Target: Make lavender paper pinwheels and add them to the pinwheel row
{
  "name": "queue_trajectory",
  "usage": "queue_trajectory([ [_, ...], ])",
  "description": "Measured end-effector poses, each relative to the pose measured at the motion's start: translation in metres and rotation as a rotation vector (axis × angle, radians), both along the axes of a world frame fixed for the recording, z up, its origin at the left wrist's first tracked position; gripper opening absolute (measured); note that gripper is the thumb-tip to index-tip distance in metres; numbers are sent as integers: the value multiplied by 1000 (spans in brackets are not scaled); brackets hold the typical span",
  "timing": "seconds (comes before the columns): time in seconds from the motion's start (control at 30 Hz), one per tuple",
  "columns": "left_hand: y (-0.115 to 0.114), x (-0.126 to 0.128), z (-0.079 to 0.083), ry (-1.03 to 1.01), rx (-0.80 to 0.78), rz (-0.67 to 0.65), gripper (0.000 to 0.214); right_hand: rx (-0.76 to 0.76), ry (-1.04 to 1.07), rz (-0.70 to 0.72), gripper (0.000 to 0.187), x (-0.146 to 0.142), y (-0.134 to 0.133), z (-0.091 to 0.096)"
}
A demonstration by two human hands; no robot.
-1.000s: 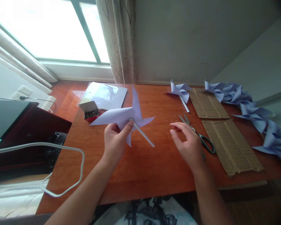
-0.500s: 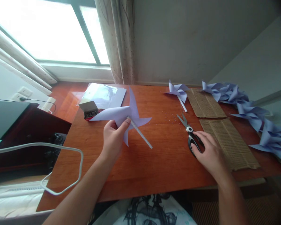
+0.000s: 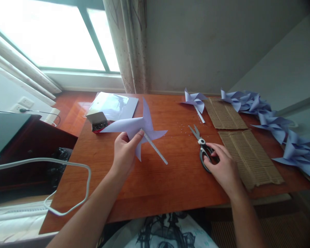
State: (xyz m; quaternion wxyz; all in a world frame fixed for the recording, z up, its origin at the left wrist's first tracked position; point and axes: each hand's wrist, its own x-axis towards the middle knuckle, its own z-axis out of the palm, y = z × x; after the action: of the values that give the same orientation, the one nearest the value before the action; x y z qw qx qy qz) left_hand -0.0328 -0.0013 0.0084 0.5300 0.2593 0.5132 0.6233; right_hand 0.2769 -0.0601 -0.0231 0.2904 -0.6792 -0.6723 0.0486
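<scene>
Between the thumb and fingers of my left hand [image 3: 126, 148] is a pale lilac paper pinwheel [image 3: 136, 125], held above the table. Its thin white stick [image 3: 156, 150] points down to the right, and my thumb presses near the hub where stick and paper meet. On the right, my right hand [image 3: 223, 165] grips the black and grey handles of a pair of scissors [image 3: 202, 142]. The thumb is at the near loop and the fingers are at the far one. The scissor blades are slightly parted and point away to the upper left.
A finished-looking pinwheel [image 3: 195, 100] lies at the back, beside two corrugated cardboard pieces [image 3: 250, 155]. More pinwheels [image 3: 274, 124] line the right side. An open small box [image 3: 99, 124] and a clear-wrapped paper pack [image 3: 116, 105] sit back left. A white cable [image 3: 89, 179] loops over the left edge.
My right hand has shifted left with the scissors, its fingers closing more around the handles. My left hand and its pinwheel stay almost where they were.
</scene>
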Motion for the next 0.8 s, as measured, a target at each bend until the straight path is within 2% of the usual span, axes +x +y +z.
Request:
queue_trajectory([
  [0.1,0,-1,0,22,4,-1,32,4,75,49,37,-30,1,1],
  [0.27,-1,-2,-2,113,24,-12,32,39,99,136,39,-75,3,-9],
  [0.4,-3,-3,-6,244,40,-24,31,71,32,174,37,-93,5,-10],
  [0.5,-5,-1,-7,322,50,-23,33,98,36,192,32,-98,6,1],
  [0.67,-11,18,10,452,73,-79,33,234,123,251,20,-115,13,26],
  [0.8,-16,37,30,509,112,-136,33,307,215,249,11,-131,23,36],
])
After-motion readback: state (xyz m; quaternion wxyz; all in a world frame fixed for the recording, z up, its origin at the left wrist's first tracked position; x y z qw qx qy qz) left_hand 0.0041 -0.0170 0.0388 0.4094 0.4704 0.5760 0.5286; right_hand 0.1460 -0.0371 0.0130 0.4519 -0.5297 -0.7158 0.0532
